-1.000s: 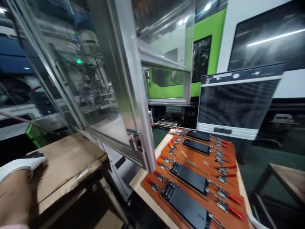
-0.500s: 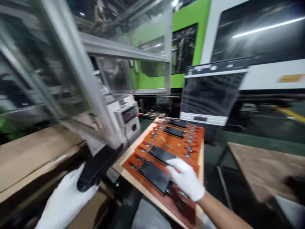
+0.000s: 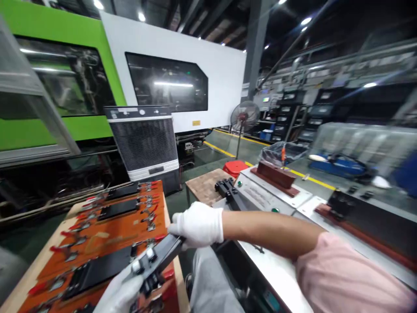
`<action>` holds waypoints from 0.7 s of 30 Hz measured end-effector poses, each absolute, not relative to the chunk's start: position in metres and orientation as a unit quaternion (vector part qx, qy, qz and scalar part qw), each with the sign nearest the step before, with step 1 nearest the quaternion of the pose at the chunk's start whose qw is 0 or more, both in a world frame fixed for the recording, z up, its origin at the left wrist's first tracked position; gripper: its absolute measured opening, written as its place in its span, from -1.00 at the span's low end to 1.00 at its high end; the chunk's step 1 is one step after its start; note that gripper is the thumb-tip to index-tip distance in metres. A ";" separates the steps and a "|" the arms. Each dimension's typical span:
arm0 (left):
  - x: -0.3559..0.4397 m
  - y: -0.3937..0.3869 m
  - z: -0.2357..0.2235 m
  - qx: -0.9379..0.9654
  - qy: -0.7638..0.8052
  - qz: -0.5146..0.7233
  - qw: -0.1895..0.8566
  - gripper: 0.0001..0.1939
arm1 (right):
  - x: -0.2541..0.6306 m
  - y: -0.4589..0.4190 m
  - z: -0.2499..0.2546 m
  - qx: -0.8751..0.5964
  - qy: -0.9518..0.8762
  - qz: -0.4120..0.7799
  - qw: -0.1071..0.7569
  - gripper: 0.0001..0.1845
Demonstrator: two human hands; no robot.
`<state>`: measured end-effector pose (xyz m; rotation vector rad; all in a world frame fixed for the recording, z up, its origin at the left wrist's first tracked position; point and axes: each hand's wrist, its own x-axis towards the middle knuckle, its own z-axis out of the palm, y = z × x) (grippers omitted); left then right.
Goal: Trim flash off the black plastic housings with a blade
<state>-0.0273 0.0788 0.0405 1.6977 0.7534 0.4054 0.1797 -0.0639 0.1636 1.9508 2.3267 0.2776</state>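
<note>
A long black plastic part [image 3: 167,253] with blocky fittings at its near end spans both of my gloved hands. My right hand [image 3: 197,224] is closed around its far end, beside the right edge of the orange board. Lower down, my left hand [image 3: 122,287] grips the near end, its fingers partly hidden by the fittings. Beneath and left of the hands lies the orange board [image 3: 110,237], lined with red-handled toggle clamps [image 3: 70,252]. Several flat black panels are on it, including a large black panel [image 3: 100,269] near my left hand.
To my right stands a white bench [image 3: 257,193] with green buttons, a dark red block [image 3: 273,176] and several black parts [image 3: 231,193]. An air cooler [image 3: 146,143], a red stool [image 3: 235,167] and a fan [image 3: 244,116] stand beyond. A large white machine [image 3: 224,82] fills the back.
The view has swung right. My left hand has brought its black part over the orange board, and my right hand has left the panels there and taken hold of the part's far end.
</note>
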 end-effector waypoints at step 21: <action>0.125 0.013 0.069 0.736 0.091 -0.047 0.670 -0.36 | 0.476 -0.279 0.233 0.994 0.065 0.075 -0.038 -0.62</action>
